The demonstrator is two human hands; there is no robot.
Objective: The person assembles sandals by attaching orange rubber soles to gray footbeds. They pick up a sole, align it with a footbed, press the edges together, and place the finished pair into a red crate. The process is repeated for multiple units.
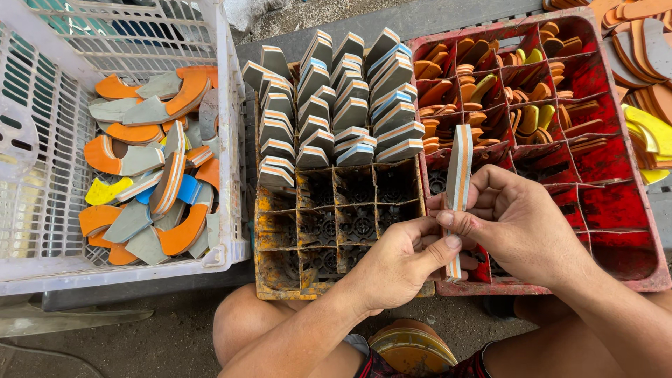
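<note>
Both my hands hold one layered foam piece, grey with orange, white and blue stripes, standing on edge above the seam between two crates. My left hand pinches its lower end with the thumb on the edge. My right hand grips it from the right side. Below lies an orange compartment crate, its far cells packed with upright grey striped foam pieces and its near cells empty. A red compartment crate at right holds orange and yellow foam scraps in its far cells.
A white slatted basket at left holds loose orange, grey, yellow and blue foam offcuts. More orange and yellow foam pieces pile at the far right. My bare knees and dirt ground are at the bottom.
</note>
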